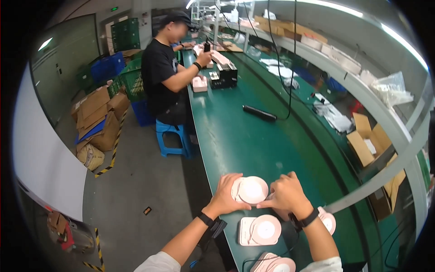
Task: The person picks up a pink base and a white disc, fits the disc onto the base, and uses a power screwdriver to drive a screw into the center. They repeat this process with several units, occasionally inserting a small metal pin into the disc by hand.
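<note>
My left hand (pixel 224 196) is wrapped round the left side of a pale pink device (pixel 253 189), shaped like a small record player with a round white-centred disc. My right hand (pixel 290 194) is at its right edge, fingers curled and thumb reaching toward the rim. Whatever those fingers may hold is hidden. Just below lies a similar pink device (pixel 260 230), flat on the green bench, and another pink device (pixel 275 264) is cut off by the lower edge. Beside my right wrist a further pink device (pixel 328 221) shows partly behind the arm.
On the green bench (pixel 235 136) lies a black cylindrical tool (pixel 259 113) with a hanging cable. Farther along, a seated co-worker (pixel 161 68) handles a dark tool near a black box (pixel 224 78). Metal shelving (pixel 344 72) and an open carton (pixel 369 140) line the right.
</note>
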Demonstrator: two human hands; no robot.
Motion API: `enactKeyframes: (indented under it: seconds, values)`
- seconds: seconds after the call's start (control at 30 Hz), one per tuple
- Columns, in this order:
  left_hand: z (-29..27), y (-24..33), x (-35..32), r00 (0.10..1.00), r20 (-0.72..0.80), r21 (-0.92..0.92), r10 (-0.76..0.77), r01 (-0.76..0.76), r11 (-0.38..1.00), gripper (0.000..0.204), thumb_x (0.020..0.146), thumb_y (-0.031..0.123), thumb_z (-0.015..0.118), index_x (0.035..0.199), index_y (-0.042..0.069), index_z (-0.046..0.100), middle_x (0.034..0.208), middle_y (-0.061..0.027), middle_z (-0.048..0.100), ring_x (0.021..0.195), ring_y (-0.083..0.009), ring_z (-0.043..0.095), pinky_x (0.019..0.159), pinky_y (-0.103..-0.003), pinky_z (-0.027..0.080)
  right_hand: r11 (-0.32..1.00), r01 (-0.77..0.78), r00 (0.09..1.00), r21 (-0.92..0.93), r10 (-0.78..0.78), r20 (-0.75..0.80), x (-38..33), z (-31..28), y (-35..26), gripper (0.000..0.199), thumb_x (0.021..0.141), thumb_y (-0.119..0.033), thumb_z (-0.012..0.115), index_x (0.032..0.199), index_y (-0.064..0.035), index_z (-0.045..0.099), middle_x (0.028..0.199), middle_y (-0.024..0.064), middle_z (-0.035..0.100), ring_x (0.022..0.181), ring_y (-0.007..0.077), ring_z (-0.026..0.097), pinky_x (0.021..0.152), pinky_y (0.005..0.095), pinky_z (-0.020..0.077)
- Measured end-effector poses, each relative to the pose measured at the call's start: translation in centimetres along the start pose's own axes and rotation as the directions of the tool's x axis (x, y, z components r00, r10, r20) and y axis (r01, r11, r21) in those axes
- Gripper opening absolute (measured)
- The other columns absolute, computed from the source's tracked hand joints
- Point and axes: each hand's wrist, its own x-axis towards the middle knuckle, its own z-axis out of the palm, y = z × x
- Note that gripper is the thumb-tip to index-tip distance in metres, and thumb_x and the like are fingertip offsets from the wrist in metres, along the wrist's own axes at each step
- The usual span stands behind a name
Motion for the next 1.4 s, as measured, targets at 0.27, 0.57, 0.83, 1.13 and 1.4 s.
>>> enactKeyframes:
  seconds: [0.27,0.57,0.83,1.13,1.4]
  values:
    - [1.1,0.0,1.0,0.997,0.047,-0.03,0.053,-0.051,0.998,0.095,0.073,0.05,0.09,0.146,0.003,0.052,0.149,-0.0221,0.051,0.14,-0.0414,0.045,0.119,-0.051,0.035,0.933,0.281,0.86,0.227,-0.14,-0.492,1.1,7.6,1.7,0.07,0.073,-0.043,0.091,0.123,0.0018,0.07,0.124,0.0262,0.068,0.109,0.0403,0.067,0.096,0.0467,0.0517]
    - [-0.4,5.1,3.1,0.958,0.269,0.165,-0.102,0.059,0.985,0.092,0.078,0.053,0.084,0.151,0.008,0.051,0.157,-0.025,0.045,0.147,-0.0432,0.04,0.121,-0.063,0.028,0.957,0.038,0.942,0.287,0.062,-0.331,-2.9,3.3,1.6,0.07,0.073,-0.031,0.092,0.13,0.0013,0.066,0.139,0.0271,0.062,0.119,0.0444,0.064,0.1,0.0497,0.0524]
    - [-0.8,3.8,4.8,0.827,0.554,0.23,-0.095,-0.043,0.972,0.094,0.08,0.049,0.083,0.161,0.024,0.041,0.169,-0.0237,0.029,0.156,-0.0426,0.026,0.118,-0.078,0.012,0.902,-0.247,0.922,0.354,0.331,-0.201,-10.4,2.6,4.8,0.076,0.07,-0.026,0.093,0.133,0.0028,0.064,0.149,0.0304,0.054,0.136,0.0445,0.056,0.11,0.0471,0.0491]
    - [-0.2,4.7,4.9,0.807,0.577,0.163,-0.126,0.038,0.986,0.103,0.076,0.049,0.085,0.163,0.022,0.037,0.171,-0.0247,0.021,0.16,-0.0414,0.018,0.119,-0.077,0.007,0.866,-0.222,0.913,0.448,0.346,-0.215,-11.2,7.7,5.8,0.076,0.073,-0.026,0.092,0.136,0.0022,0.062,0.152,0.0316,0.051,0.142,0.0457,0.05,0.115,0.0461,0.0458]
    - [-0.7,4.4,5.1,0.883,0.462,0.176,-0.085,0.003,0.984,0.106,0.074,0.046,0.085,0.163,0.019,0.035,0.166,-0.0251,0.032,0.157,-0.0434,0.026,0.12,-0.075,0.01,0.888,-0.369,0.877,0.275,0.431,-0.213,-11.7,3.8,4.0,0.079,0.074,-0.041,0.09,0.134,0.0018,0.063,0.146,0.0294,0.056,0.129,0.0446,0.058,0.107,0.0473,0.0499]
